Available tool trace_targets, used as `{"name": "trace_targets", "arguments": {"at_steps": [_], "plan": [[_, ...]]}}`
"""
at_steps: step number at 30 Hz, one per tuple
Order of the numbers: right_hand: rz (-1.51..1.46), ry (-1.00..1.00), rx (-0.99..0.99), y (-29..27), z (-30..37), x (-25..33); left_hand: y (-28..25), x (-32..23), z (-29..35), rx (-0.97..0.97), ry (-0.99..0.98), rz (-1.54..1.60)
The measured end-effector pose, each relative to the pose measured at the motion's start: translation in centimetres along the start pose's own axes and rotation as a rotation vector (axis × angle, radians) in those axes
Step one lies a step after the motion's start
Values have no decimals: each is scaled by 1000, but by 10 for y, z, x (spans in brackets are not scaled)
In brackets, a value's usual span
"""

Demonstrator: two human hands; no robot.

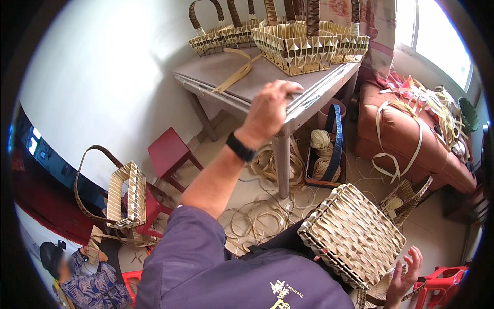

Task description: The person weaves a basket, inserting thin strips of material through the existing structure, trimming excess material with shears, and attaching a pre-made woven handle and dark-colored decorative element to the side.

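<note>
My left hand (270,107), with a black band on its wrist, reaches over the near edge of the grey table (213,69). Its fingers are bent together, and a small dark bit shows at the fingertips that I cannot make out. A woven tan basket (355,234) lies tilted against my lap, its checkered side facing up. Beside the basket's lower right edge is my right hand (406,273), fingers spread and holding nothing. A brown wrapped handle (419,288) curves close to that hand.
Several handled baskets (293,49) and a tan strip (236,74) occupy the table. Loose cords (257,219) litter the floor near a table leg. A handled basket (135,193) sits left near a red stool (170,152). Another person (87,283) works lower left. Ribbons cover an orange armchair (391,123).
</note>
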State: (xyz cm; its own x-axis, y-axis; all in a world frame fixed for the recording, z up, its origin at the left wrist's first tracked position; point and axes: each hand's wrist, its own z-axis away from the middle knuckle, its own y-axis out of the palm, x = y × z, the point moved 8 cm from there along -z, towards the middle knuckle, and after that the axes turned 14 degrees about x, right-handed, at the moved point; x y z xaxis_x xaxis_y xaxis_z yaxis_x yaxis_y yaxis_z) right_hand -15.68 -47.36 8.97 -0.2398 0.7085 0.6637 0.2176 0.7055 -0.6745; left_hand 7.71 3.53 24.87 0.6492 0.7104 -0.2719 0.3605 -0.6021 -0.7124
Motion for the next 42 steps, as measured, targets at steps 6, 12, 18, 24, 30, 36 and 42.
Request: {"name": "trace_targets", "arguments": {"at_steps": [6,12,18,24,30,36,42], "plan": [[-87,233,17,-6,56,-92,12,134,-33,79,19,-236],[-152,439,38,9,90,-160,8,241,-21,133,-227,133],[-486,796,88,48,137,-233,-16,247,-9,-170,-252,52],[-1164,759,140,105,115,-177,89,22,52,191,-1,464],[-1256,755,23,104,105,-178,274,-8,185,786,-320,685],[-1266,591,51,109,95,-123,314,-39,230,979,-880,1488],[-1345,768,-32,109,110,-107,290,-60,213,949,-1068,1556]]}}
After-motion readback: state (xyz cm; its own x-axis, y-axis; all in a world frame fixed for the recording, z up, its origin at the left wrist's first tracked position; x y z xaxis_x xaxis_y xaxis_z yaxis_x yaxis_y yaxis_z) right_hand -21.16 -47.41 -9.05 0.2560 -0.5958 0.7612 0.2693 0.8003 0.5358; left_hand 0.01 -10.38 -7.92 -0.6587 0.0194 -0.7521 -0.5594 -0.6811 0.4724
